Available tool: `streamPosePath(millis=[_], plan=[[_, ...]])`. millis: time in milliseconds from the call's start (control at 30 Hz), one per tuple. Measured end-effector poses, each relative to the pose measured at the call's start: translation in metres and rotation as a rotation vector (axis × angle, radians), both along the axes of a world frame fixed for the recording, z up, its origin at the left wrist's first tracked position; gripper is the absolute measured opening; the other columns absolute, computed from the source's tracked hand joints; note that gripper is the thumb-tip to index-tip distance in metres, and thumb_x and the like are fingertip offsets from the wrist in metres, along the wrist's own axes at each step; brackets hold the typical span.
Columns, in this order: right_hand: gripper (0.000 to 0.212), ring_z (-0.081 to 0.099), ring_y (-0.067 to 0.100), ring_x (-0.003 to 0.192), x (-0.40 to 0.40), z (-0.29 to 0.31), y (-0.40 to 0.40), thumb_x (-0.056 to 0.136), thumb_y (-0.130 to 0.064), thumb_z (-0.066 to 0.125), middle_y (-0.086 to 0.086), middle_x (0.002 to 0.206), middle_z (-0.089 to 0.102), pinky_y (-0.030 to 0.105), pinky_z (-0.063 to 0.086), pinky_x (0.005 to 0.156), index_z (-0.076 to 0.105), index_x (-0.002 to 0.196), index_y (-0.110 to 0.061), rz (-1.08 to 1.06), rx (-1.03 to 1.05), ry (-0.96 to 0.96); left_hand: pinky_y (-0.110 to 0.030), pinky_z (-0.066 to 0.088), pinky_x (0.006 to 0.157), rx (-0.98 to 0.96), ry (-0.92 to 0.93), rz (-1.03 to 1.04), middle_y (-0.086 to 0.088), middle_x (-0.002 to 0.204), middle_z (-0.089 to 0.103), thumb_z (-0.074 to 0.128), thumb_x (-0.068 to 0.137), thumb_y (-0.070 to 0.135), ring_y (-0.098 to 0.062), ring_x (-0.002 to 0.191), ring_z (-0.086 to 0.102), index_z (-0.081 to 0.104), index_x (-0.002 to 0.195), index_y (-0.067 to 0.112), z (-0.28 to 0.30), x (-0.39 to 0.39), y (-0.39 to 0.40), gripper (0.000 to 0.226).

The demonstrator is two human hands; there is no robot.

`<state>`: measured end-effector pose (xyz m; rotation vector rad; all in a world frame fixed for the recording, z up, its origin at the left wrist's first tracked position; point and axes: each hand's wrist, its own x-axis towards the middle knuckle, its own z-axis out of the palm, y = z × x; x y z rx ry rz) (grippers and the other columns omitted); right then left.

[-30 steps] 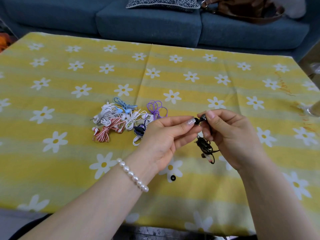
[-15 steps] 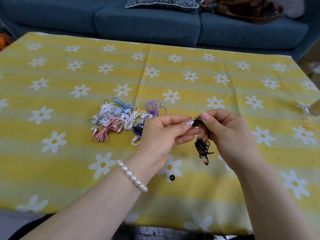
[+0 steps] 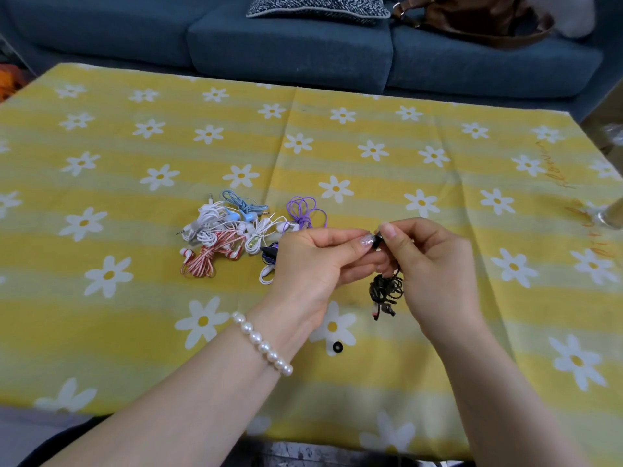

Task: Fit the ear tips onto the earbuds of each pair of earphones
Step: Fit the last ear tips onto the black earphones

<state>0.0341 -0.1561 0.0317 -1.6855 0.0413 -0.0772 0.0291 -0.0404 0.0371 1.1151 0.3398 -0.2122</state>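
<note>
A blue sofa (image 3: 290, 52) runs along the far side, its top cut off by the frame, with a patterned cushion (image 3: 317, 6) and a brown bag (image 3: 472, 18) on it, both only partly in view. In front of it the worktop (image 3: 371, 136) is covered by a yellow cloth with white daisies. Left of centre lies a heap of coiled earphones (image 3: 236, 234): white, blue, red-and-white striped and purple, with a dark one half hidden behind the left hand (image 3: 313, 261).

The left hand, a pearl bracelet (image 3: 261, 343) at its wrist, has thumb and forefinger closed in a pinch at a small black earbud (image 3: 377, 242). The right hand (image 3: 428, 264) pinches the same earbud from the other side, its other fingers curled. The earbud is mostly covered by fingertips, so whether a tip is on it is hard to say. Black earphones (image 3: 386, 291) hang in a bundle below the right hand, above the cloth. One loose black ear tip (image 3: 337, 347) lies on a daisy near the left wrist.
</note>
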Motion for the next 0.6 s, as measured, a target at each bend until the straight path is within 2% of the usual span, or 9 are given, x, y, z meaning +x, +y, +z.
streamPosePath(millis=[167,367,600], plan=[[0.021,0.051,-0.001,0.042,-0.0021,-0.0005,0.0067,0.088,-0.009,0.058,-0.013,0.044,0.058,0.009,0.039,0.046,0.061,0.069,-0.016,-0.038,-0.045,-0.032,-0.016,0.052,0.049,-0.018,0.024,0.034,-0.008,0.057,0.069,0.063,0.079,-0.002,-0.015,0.052,0.068,0.065,0.081,0.000,-0.0004,-0.0006,-0.0018,0.004],[0.022,0.052,-0.001,0.042,-0.0024,0.0004,0.0083,0.088,-0.007,0.058,-0.013,0.045,0.060,0.009,0.040,0.046,0.061,0.068,-0.017,-0.028,-0.069,-0.024,-0.015,0.051,0.050,0.013,-0.006,0.085,-0.007,0.056,0.068,0.061,0.080,-0.006,-0.014,0.052,0.067,0.065,0.090,-0.006,-0.0014,-0.0012,-0.0035,0.010],[0.022,0.058,0.002,0.049,-0.0017,-0.0035,0.0101,0.088,-0.011,0.059,0.000,0.061,0.063,0.015,0.046,0.052,0.060,0.067,-0.018,-0.044,-0.210,-0.010,-0.016,0.052,0.051,0.092,-0.032,0.129,-0.004,0.053,0.067,0.060,0.081,-0.009,-0.013,0.051,0.067,0.065,0.088,-0.006,-0.0042,-0.0046,-0.0072,0.010]])
